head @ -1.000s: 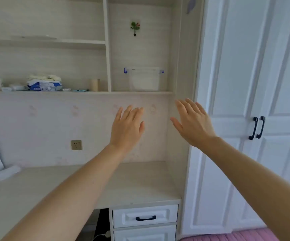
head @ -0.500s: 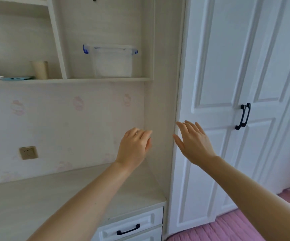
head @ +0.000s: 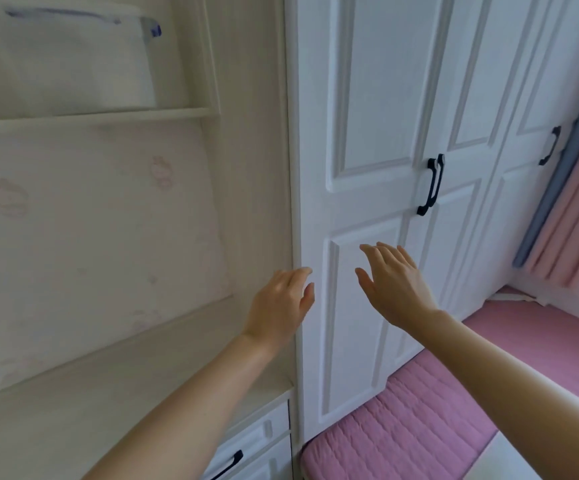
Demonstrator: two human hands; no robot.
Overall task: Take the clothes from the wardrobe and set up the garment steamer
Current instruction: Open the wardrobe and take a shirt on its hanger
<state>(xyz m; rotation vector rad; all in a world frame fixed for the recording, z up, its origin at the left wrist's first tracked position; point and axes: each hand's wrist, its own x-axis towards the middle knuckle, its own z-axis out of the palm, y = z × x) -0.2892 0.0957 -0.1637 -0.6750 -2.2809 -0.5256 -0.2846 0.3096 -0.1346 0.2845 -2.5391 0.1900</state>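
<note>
You stand in a pale bedroom corner where a white panelled wardrobe (head: pixel 385 133) fills the middle of the view, its doors closed. Two black handles (head: pixel 432 185) sit side by side where the middle doors meet, and a third handle (head: pixel 551 145) shows further right. Left of the wardrobe, a light wood-grain table (head: pixel 108 393) runs along a wall papered with faint pink motifs. Above it a shelf (head: pixel 90 116) carries a clear storage box (head: pixel 73 60) with blue clips. Under the table edge a white drawer (head: pixel 250 441) has a black pull. At the wardrobe's foot lies a pink quilted mat (head: pixel 419 410), and pink and blue curtains (head: pixel 575 202) hang at the far right.

Your left hand (head: pixel 281 306) is raised in front of the wardrobe's left edge, fingers loosely bent and holding nothing. Your right hand (head: pixel 392 282) is lifted before the lower door panel, below the paired handles, fingers straight and slightly spread, palm turned inward. Whether either hand touches the door cannot be told. The clothes and steamer are out of sight.
</note>
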